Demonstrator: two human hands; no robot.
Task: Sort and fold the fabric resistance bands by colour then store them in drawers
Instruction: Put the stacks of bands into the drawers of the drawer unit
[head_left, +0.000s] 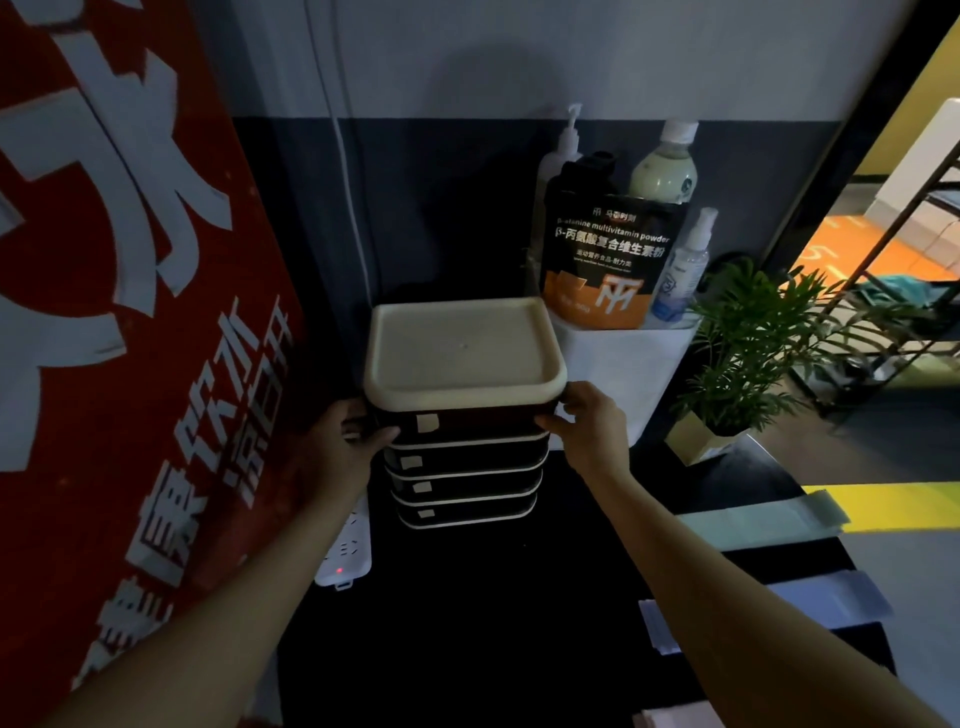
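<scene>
Cream plastic is forming the tray-like top of the drawer unit (464, 364), which is standing on the dark worktop (467, 597) against the wall. We are gripping the unit just under that top: our left hand (349, 441) is curling round its left corner and our right hand (587, 423) is curling round its right corner. Four dark drawers are sitting closed, each carrying a small pale label. Folded fabric bands are lying on the worktop to our right: a pale green band (763, 519) farthest away, a lilac band (826, 603) nearer. A power strip (347, 551) is lying left of the unit. A supplement pouch (608, 260) and bottles are standing in a white bin (618, 374) behind.
</scene>
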